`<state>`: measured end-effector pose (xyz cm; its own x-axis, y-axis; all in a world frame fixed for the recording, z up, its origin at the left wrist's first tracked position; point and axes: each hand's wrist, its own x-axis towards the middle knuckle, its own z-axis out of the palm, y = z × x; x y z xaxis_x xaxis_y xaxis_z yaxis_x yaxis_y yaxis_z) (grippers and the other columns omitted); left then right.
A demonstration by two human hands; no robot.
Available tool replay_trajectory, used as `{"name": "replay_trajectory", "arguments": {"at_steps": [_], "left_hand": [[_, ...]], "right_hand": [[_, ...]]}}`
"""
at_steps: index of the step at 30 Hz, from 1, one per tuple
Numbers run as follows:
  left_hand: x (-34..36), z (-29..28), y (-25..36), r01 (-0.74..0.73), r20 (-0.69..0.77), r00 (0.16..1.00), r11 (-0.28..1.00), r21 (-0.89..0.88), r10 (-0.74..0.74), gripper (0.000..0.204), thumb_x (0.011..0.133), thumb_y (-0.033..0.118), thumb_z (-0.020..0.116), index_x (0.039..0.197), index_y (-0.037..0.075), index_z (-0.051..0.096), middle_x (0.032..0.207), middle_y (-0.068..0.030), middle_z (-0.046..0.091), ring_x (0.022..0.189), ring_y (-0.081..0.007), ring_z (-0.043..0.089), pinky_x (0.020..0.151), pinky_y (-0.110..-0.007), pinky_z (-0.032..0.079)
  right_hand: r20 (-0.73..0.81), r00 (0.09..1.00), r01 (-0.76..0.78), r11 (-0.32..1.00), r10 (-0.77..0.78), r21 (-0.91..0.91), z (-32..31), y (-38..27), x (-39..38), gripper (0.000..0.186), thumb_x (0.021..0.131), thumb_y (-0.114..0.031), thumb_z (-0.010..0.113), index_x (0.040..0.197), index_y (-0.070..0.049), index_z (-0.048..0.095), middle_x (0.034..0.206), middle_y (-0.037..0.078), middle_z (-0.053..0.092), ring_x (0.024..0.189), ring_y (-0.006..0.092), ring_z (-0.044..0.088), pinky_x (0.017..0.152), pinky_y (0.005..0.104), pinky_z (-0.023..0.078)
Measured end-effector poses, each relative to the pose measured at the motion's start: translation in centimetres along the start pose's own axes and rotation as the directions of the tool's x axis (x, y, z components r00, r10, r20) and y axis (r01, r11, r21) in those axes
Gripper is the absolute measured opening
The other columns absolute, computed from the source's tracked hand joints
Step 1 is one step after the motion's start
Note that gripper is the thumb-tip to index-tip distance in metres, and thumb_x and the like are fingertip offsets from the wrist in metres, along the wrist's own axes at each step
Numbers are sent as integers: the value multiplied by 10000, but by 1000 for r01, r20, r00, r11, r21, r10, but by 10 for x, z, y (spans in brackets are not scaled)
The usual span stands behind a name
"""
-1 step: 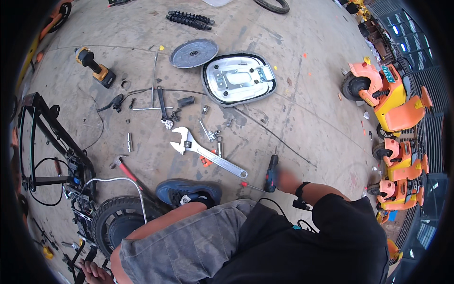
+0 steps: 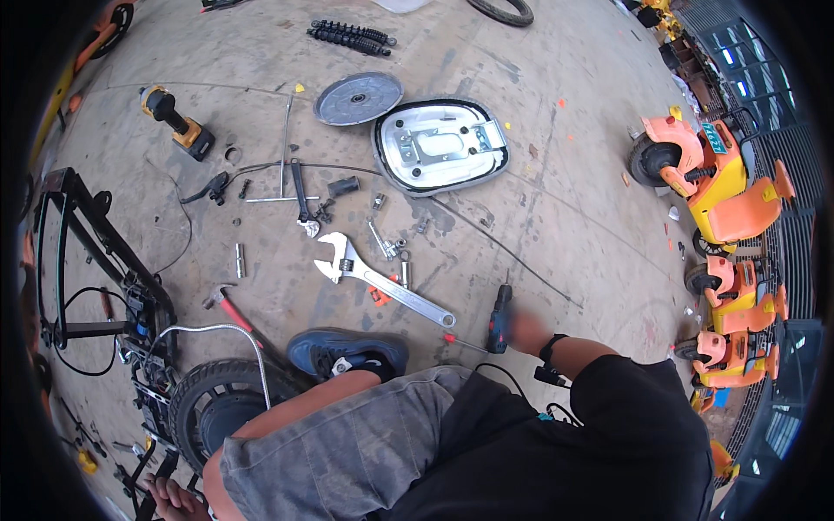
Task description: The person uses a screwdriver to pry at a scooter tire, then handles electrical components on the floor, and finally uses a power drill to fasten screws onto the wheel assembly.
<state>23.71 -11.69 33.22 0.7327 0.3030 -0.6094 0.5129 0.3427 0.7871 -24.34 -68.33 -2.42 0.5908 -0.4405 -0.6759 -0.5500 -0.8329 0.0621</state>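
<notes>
A black vehicle frame (image 2: pixel 93 331) occupies the left of the concrete floor (image 2: pixel 599 278). By its near end, the left hand (image 2: pixel 174 500) has curled fingers beside dark bars; I cannot tell whether it grips one. Farther right lie a red-handled hammer (image 2: pixel 234 313), a large adjustable wrench (image 2: pixel 395 291), an upturned seat (image 2: pixel 441 143) and a red-handled screwdriver (image 2: pixel 449 338). Just beyond its shaft, a dark power drill (image 2: pixel 499 319) is held by the blurred right hand (image 2: pixel 528 332), closed around its grip. Orange-and-yellow scooters (image 2: pixel 730 213) line the floor's right edge.
</notes>
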Motion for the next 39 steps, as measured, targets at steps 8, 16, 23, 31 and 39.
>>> {"name": "replay_trajectory", "arguments": {"at_steps": [8, 16, 23, 31, 39], "left_hand": [[-30, -8, 7, -80, 42, 996, 994, -70, 83, 350, 1087, 238, 389, 758, 120, 384, 625, 7, 348, 489, -113, 270, 444, -253, 275], [13, -72, -3, -323, -17, 944, 914, -246, 329, 214, 1023, 227, 551, 1162, 65, 550, 741, 44, 416, 555, -38, 351, 427, -205, 261], [-12, -48, 19, -175, 230, 930, 898, -404, 285, 228, 1041, 209, 529, 1173, 23, 533, 828, 12, 518, 621, -66, 423, 477, -214, 323], [-61, -58, 22, -231, 241, 899, 864, -447, 365, 248, 1036, 195, 543, 1174, -11, 540, 867, -26, 551, 647, -86, 477, 485, -218, 353], [-83, -102, 63, -299, 150, 911, 864, -406, 385, 154, 1047, 244, 522, 1011, 94, 512, 829, 25, 502, 608, -52, 415, 455, -196, 306]], "right_hand": [[-61, 992, -98, 985, 107, 140, -5, -8, 18, 668, 703, -262, 822, 1164, 13, 423, 1080, 236, 624, 1012, 411, 638, 878, 517, 516], [-208, 978, 56, 907, 35, 417, -140, -49, 45, 596, 657, -184, 832, 1105, -11, 478, 1022, 242, 633, 965, 429, 630, 842, 468, 514], [-603, 797, 447, 676, -5, 586, -280, -94, 66, 420, 742, -27, 727, 1117, -23, 537, 955, 116, 640, 888, 254, 646, 843, 387, 518], [-718, 247, 681, -411, -650, 606, -535, -340, -110, 732, 875, -390, 670, 1397, 39, 385, 1070, 96, 569, 740, 105, 591, 757, 267, 502], [-335, 67, 669, -207, -940, 714, -530, -500, -189, 515, 849, -34, 626, 1349, 16, 510, 1097, 151, 655, 825, 150, 669, 761, 307, 568]]}}
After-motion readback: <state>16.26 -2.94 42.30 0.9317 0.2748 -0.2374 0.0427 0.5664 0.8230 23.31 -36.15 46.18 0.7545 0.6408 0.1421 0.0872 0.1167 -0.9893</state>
